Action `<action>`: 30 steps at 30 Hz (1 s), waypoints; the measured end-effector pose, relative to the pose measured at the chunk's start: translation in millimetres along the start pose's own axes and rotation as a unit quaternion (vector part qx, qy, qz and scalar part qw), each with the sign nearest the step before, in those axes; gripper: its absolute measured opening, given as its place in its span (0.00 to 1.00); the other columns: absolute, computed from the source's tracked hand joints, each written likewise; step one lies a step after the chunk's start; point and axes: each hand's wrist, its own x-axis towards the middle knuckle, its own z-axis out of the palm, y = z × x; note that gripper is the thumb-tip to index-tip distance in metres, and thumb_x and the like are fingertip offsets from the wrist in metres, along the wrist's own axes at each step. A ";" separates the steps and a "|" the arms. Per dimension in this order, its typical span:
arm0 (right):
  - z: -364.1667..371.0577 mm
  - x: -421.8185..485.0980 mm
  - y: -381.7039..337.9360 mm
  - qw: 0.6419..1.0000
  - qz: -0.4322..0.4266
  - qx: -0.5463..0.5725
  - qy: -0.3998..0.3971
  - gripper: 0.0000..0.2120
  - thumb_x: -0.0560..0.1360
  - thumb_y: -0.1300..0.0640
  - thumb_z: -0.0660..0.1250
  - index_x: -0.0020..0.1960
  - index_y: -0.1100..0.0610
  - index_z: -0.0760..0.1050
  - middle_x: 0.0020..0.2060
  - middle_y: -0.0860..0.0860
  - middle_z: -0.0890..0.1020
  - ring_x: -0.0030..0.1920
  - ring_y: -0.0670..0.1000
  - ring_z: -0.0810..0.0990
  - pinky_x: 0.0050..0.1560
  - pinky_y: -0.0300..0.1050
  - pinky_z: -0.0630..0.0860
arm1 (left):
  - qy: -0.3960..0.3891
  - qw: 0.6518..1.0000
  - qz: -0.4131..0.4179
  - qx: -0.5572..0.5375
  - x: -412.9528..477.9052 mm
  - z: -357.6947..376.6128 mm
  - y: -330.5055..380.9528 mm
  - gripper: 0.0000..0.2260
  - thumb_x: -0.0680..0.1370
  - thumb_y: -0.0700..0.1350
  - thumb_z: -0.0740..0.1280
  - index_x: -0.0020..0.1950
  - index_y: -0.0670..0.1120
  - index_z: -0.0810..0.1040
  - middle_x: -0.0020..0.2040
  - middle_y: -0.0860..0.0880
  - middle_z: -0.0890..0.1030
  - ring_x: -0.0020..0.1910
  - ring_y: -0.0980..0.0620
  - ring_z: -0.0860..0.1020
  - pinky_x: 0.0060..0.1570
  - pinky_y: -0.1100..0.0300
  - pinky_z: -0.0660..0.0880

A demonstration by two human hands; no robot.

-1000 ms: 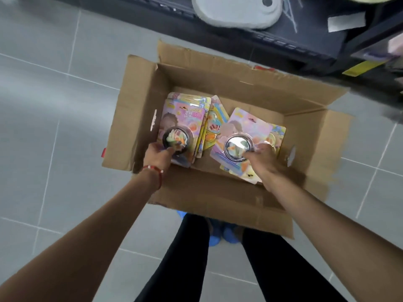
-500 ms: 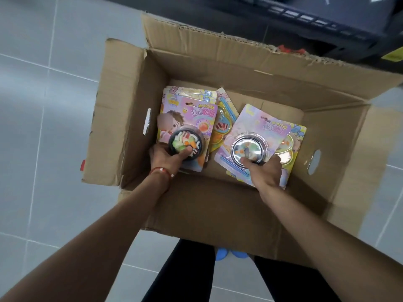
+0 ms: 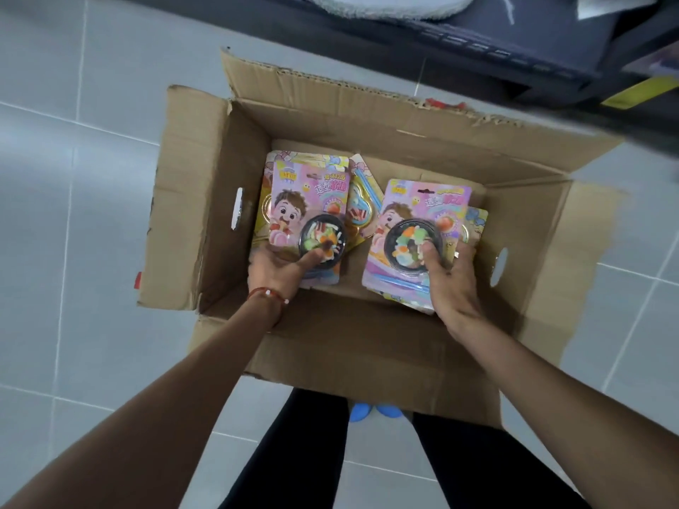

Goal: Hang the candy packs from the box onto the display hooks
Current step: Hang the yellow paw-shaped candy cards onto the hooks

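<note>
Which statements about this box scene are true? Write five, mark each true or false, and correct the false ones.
1. The left hand grips a candy pack inside the cardboard box. True.
2. The right hand holds nothing. False: it grips a second pack.
3. The box flaps are folded shut. False: they stand open.
4. Other packs lie in the box beneath the held ones. True.
5. A red bracelet sits on the right wrist. False: it is on the left wrist.
</note>
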 end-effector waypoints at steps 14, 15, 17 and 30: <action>-146.6 -119.7 -59.3 0.995 -0.017 0.094 -0.041 0.20 0.83 0.47 0.64 0.73 0.52 0.71 0.63 0.50 0.82 0.60 0.49 0.82 0.61 0.47 0.79 | -0.001 0.994 0.065 -0.083 -188.8 -53.7 83.4 0.36 0.58 0.62 0.80 0.62 0.50 0.78 0.56 0.50 0.85 0.56 0.49 0.83 0.61 0.46 0.79; -162.0 -134.5 -66.8 0.994 -0.023 0.100 -0.043 0.19 0.83 0.48 0.64 0.72 0.52 0.72 0.63 0.50 0.82 0.60 0.49 0.82 0.62 0.48 0.79 | 0.001 0.994 0.073 -0.085 -206.5 -59.9 92.7 0.35 0.58 0.62 0.81 0.61 0.50 0.79 0.56 0.51 0.85 0.56 0.49 0.83 0.61 0.47 0.79; -193.5 -163.4 -81.0 0.992 -0.038 0.111 -0.045 0.18 0.84 0.49 0.63 0.72 0.52 0.71 0.62 0.47 0.81 0.60 0.48 0.81 0.61 0.44 0.78 | -0.005 0.991 0.090 -0.097 -244.8 -71.1 113.0 0.32 0.61 0.56 0.83 0.62 0.49 0.79 0.55 0.51 0.85 0.55 0.51 0.83 0.61 0.50 0.79; -356.5 -322.7 -154.8 0.955 -0.147 0.255 0.026 0.23 0.82 0.53 0.66 0.75 0.55 0.69 0.66 0.49 0.81 0.64 0.45 0.80 0.61 0.30 0.74 | -0.049 0.954 0.247 -0.162 -447.3 -122.7 232.8 0.29 0.59 0.55 0.84 0.57 0.53 0.79 0.51 0.58 0.85 0.48 0.66 0.83 0.53 0.63 0.77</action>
